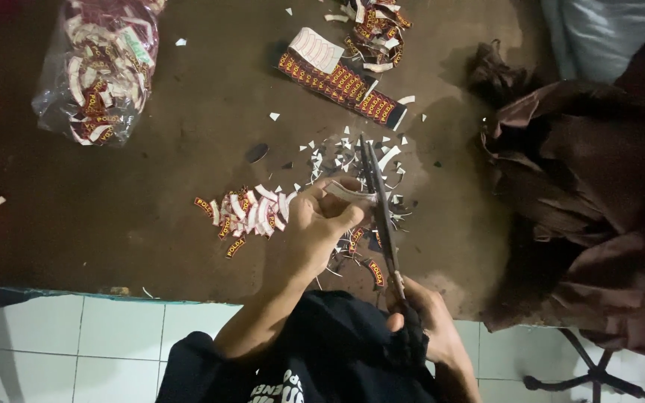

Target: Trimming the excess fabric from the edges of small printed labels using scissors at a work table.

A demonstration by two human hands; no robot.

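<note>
Nearest me, the right hand (423,317) is clamped on the scissors (380,209), blades pointing away up the desk (151,246). Just beyond, the left hand (322,224) pinches a white label strip (352,192) crosswise against the blades, cut labels (251,213) piled leftward.

my left hand (321,224) sits over the table (151,246) near its front edge, pinching a label piece (352,194). scissors (379,213) stand just right of it, blades pointing away from me, handles in my right hand (423,321) at the table's edge. pile of cut labels (251,213) lies just left of my left hand. trimmings (352,153) scattered behind the hands. label strip (341,82) lies farther back. plastic bag (102,67) of labels at far left rear. heap of cloth (591,186) on the right.
</note>
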